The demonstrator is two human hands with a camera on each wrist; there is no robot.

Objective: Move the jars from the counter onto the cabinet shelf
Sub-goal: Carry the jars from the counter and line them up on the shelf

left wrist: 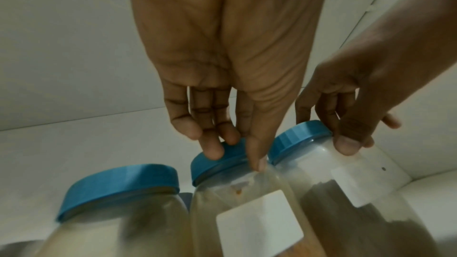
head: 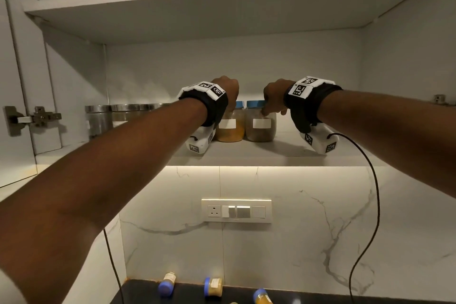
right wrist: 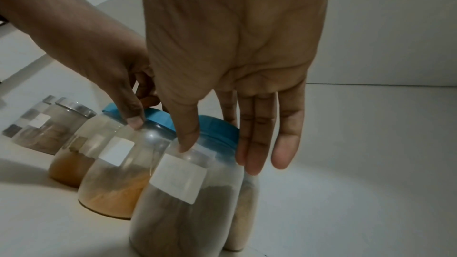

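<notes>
Left hand [left wrist: 222,56] fingers [left wrist: 212,149] clamped on orange-powder jar [left wrist: 247,212] lid | right hand [right wrist: 235,46] fingers [right wrist: 287,144] clamped on brown-powder jar [right wrist: 183,212] | three blue-capped jars on tabletop [head: 308,296] below

Two clear jars on the white shelf [head: 283,153] have blue lids and blank white labels: the left jar [head: 230,128] holds orange-yellow powder, the right jar [head: 261,128] grey-brown powder. The wrist bands [head: 306,87] carry black-and-white square markers. The wall [head: 308,229] is white marble with grey veins, and the surface [head: 192,297] is black.

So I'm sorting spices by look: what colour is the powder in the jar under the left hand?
Orange-yellow, in the jar under the left hand; clearest in the head view.
</notes>
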